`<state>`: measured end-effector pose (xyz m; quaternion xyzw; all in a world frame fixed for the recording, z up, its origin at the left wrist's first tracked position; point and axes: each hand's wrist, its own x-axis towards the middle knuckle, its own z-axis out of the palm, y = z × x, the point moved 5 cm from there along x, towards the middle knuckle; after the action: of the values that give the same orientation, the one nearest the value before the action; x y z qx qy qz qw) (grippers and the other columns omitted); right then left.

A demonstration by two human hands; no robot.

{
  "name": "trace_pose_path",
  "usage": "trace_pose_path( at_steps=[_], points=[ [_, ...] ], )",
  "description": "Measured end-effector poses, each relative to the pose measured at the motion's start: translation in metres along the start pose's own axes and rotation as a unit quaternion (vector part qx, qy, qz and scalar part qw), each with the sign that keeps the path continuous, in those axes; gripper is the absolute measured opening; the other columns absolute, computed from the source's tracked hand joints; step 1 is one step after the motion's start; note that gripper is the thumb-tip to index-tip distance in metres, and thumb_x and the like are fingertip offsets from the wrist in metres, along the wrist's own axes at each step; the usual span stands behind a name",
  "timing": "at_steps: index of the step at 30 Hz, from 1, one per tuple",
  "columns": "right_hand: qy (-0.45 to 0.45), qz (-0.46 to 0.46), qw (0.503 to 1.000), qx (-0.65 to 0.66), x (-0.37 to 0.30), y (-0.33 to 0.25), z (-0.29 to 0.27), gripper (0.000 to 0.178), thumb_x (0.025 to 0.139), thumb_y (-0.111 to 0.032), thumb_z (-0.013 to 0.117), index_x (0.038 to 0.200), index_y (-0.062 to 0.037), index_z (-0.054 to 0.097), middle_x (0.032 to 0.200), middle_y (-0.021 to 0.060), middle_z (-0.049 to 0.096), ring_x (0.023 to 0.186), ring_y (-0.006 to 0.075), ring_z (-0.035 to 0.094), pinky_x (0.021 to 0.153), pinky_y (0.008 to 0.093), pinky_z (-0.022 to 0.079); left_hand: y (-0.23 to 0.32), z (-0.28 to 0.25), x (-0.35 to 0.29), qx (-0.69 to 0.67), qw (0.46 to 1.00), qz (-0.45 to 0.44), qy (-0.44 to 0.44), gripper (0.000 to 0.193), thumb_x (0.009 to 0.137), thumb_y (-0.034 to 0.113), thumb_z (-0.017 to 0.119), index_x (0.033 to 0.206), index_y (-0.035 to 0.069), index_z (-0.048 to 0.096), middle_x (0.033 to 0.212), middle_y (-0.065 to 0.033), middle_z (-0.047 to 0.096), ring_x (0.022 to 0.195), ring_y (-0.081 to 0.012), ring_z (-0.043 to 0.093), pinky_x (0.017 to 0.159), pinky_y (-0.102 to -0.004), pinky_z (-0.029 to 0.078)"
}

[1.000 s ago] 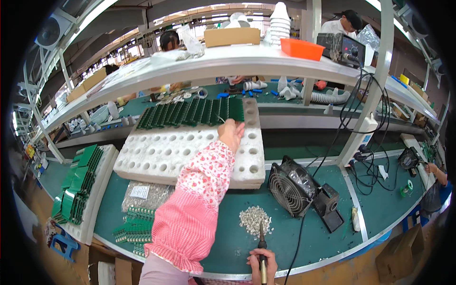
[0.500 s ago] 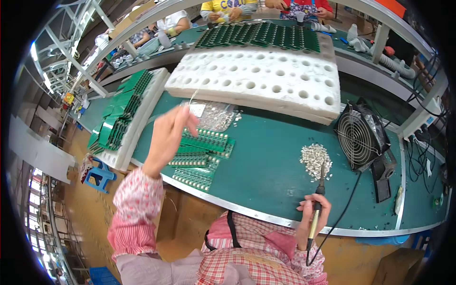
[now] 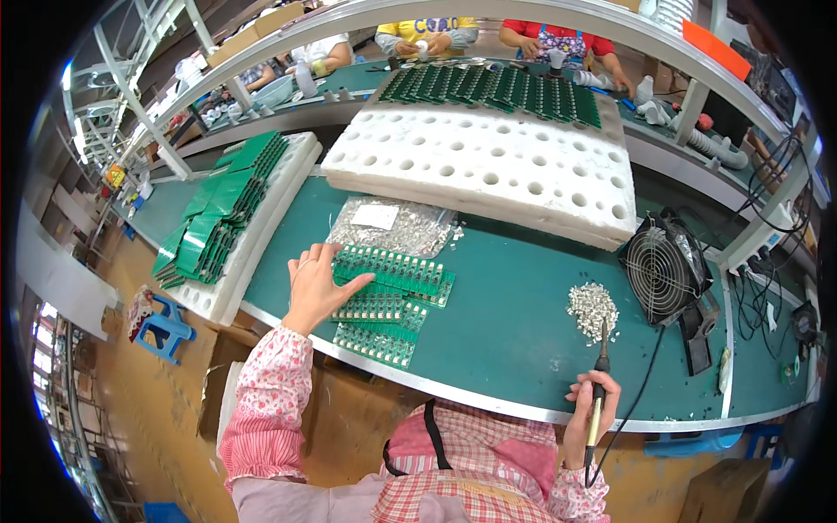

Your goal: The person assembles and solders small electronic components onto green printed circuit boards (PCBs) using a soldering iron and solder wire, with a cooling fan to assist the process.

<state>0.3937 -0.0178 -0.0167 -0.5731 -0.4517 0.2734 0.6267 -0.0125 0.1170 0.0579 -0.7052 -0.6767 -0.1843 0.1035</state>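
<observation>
My left hand (image 3: 316, 284) rests with fingers spread on the left end of a stack of green circuit boards (image 3: 391, 295) lying on the green table (image 3: 514, 322); thumb and fingers touch the top board's edge. My right hand (image 3: 591, 408) is closed around a black soldering iron (image 3: 600, 375) at the table's front edge, its tip pointing up toward a small pile of silvery metal parts (image 3: 593, 305). A clear bag of small metal parts (image 3: 392, 227) lies just behind the boards.
A white foam tray with round holes (image 3: 488, 166) stands behind, green boards (image 3: 497, 87) upright along its far side. Another foam tray with green boards (image 3: 227, 218) is at the left. A black fan (image 3: 664, 270) sits at right, cables beyond. People work across the bench.
My left hand came back from the far foam tray, swung left and down, and now lies on the stack of green boards. The right hand keeps the soldering iron.
</observation>
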Motion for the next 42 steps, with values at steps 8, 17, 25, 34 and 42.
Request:
trace_pose_path(
  at_steps=[8, 17, 25, 34, 42],
  points=[
    [-0.016, -0.014, 0.999, -0.032, -0.008, -0.007, 0.006, 0.012, 0.093, -0.005, 0.052, 0.104, -0.0002, 0.054, 0.093, 0.0108, 0.057, 0.076, 0.0136, 0.059, 0.066, 0.025, 0.051, 0.074, 0.032, 0.011, -0.008, 0.971, 0.232, -0.052, 0.061, 0.068, 0.044, 0.077, 0.112, 0.005, 0.057, 0.115, -0.0102, 0.057, 0.111, -0.0267, 0.051, 0.096, -0.0453, 0.032],
    [0.148, -0.053, 0.987, -0.019, 0.015, -0.024, -0.06, 0.018, 0.093, -0.005, 0.052, 0.11, -0.0006, 0.051, 0.086, 0.0107, 0.063, 0.071, 0.0136, 0.06, 0.063, 0.0265, 0.051, 0.085, 0.033, 0.012, 0.007, 0.965, 0.255, -0.069, 0.04, 0.072, 0.0, 0.059, 0.112, 0.001, 0.058, 0.115, -0.0106, 0.06, 0.108, -0.0242, 0.055, 0.103, -0.0492, 0.03],
    [0.283, -0.009, 0.959, -0.004, 0.078, -0.011, -0.188, 0.021, 0.098, -0.021, 0.049, 0.111, -0.0042, 0.048, 0.08, 0.0085, 0.063, 0.063, 0.0105, 0.057, 0.056, 0.0231, 0.048, 0.175, 0.011, -0.036, -0.178, 0.919, 0.344, -0.077, 0.052, 0.061, -0.004, 0.056, 0.106, 0.019, 0.069, 0.123, -0.0102, 0.055, 0.122, -0.0354, 0.043, 0.103, -0.0493, 0.03],
    [0.212, 0.119, 0.96, 0.137, 0.149, 0.048, -0.2, 0.031, 0.094, -0.029, 0.058, 0.117, -0.0085, 0.054, 0.092, 0.0072, 0.066, 0.068, 0.0099, 0.06, 0.055, 0.0223, 0.05, 0.178, 0.039, -0.059, -0.264, 0.902, 0.298, -0.168, 0.05, 0.06, -0.009, 0.056, 0.095, 0.02, 0.076, 0.133, -0.0099, 0.052, 0.128, -0.0369, 0.041, 0.103, -0.0447, 0.035],
    [0.218, 0.198, 0.906, 0.304, 0.122, 0.066, -0.194, 0.036, 0.096, -0.028, 0.054, 0.126, -0.0079, 0.053, 0.109, 0.0056, 0.064, 0.081, 0.0102, 0.059, 0.071, 0.0259, 0.05, 0.174, 0.039, -0.058, -0.365, 0.901, 0.201, -0.12, 0.063, 0.07, -0.014, 0.057, 0.126, 0.016, 0.061, 0.141, -0.0201, 0.04, 0.128, -0.0375, 0.042, 0.101, -0.0414, 0.04]
  ],
)
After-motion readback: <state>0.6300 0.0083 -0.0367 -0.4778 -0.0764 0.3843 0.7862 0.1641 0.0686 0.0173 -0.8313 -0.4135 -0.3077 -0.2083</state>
